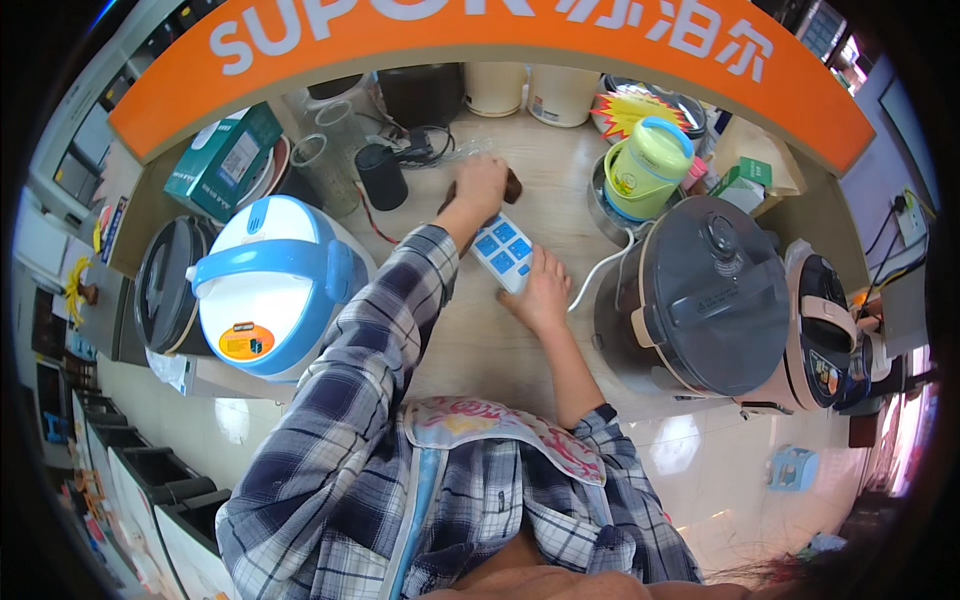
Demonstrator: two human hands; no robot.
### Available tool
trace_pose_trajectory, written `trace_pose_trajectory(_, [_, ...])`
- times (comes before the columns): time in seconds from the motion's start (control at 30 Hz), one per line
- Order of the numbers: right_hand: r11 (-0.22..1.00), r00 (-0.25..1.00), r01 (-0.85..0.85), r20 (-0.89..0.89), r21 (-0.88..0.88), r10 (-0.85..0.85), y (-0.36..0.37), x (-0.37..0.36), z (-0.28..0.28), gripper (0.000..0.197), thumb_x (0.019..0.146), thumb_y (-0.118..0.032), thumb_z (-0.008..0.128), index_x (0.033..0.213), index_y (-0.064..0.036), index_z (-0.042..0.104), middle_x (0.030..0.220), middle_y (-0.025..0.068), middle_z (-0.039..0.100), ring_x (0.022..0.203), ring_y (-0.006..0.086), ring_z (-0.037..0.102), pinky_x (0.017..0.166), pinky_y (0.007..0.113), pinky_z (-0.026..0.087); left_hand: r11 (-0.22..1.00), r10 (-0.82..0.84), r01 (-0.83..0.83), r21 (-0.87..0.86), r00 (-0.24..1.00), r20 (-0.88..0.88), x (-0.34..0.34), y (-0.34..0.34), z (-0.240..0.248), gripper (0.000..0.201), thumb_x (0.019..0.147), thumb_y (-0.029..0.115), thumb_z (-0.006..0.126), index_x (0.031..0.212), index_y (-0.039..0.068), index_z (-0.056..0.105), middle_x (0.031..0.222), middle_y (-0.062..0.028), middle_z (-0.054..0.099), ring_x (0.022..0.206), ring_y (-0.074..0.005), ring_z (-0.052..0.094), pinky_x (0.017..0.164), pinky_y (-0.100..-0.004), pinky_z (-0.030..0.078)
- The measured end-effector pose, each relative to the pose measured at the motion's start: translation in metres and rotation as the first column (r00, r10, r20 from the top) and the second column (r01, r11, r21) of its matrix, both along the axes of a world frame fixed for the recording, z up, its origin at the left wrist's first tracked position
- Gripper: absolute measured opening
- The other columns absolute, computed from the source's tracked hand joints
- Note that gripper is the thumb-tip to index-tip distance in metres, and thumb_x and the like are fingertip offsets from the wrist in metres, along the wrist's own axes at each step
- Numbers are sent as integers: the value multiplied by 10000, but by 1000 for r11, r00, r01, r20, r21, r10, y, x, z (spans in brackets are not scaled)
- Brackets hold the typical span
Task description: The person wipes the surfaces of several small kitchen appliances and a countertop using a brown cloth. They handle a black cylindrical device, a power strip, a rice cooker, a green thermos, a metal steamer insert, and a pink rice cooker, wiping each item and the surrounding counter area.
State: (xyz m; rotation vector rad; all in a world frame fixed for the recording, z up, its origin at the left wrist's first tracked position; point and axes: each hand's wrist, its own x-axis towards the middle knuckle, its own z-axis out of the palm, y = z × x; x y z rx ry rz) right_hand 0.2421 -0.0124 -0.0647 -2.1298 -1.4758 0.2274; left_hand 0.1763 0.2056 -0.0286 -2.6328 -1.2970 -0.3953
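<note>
A white power strip (487, 262) with blue sockets lies at a slant on the wooden table top. My right hand (543, 292) grips its near right end, thumb on one side and fingers on the other. Just beyond the strip's far end, my left hand (482, 183) is closed over a dark brown, crumpled cloth (513, 187), which shows on both sides of the fingers. A white cord (598, 270) curves over the table to the right of my right hand.
On the left stand a white and blue rice cooker (265, 275), a black cylinder (381, 177) and clear glass jars (312, 165). To the right are a large dark cooker (715, 295) and a green kettle (652, 170). An orange sign (500, 32) arches across the far side.
</note>
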Motion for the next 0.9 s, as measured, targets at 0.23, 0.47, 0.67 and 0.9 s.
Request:
trace_pose_trajectory(0.23, [999, 999, -36, -15, -17, 35, 0, 0, 5, 1023, 588, -305, 883, 1447, -47, 392, 1370, 176, 512, 1279, 375, 485, 1094, 502, 359, 876, 164, -214, -433, 975, -149, -18, 29, 36, 416, 784, 306, 687, 1117, 64, 745, 1197, -187, 713, 1120, -302, 700, 888, -408, 577])
trace_pose_trajectory(0.47, [999, 999, -23, 22, 25, 23, -1, 1, -1, 1017, 582, -305, 888, 1436, -21, 414, 1385, 186, 502, 1282, 379, 479, 1094, 487, 380, 879, 65, -110, -465, 992, -112, -7, -4, 47, 470, 735, 307, 727, 1113, 28, 740, 1131, -205, 735, 1076, -331, 714, 889, -406, 574])
trace_pose_trajectory(0.67, [999, 999, -39, 36, 6, 39, 1, 2, 1, 1019, 581, -323, 895, 1431, -6, 429, 1397, 195, 497, 1280, 386, 477, 1092, 475, 391, 863, -19, 59, -501, 996, 85, -5, -45, 29, 482, 722, 330, 734, 1086, 18, 696, 1030, -216, 737, 991, -373, 710, 843, -442, 563])
trace_pose_trajectory(0.9, [988, 991, -68, 124, 142, 51, 6, 14, -33, 935, 641, -309, 867, 1426, -21, 449, 1368, 187, 535, 1247, 392, 509, 1070, 483, 404, 769, -40, 355, -531, 856, 515, -69, -119, 11, 425, 715, 319, 751, 1011, 36, 640, 920, -216, 690, 884, -413, 666, 762, -470, 530])
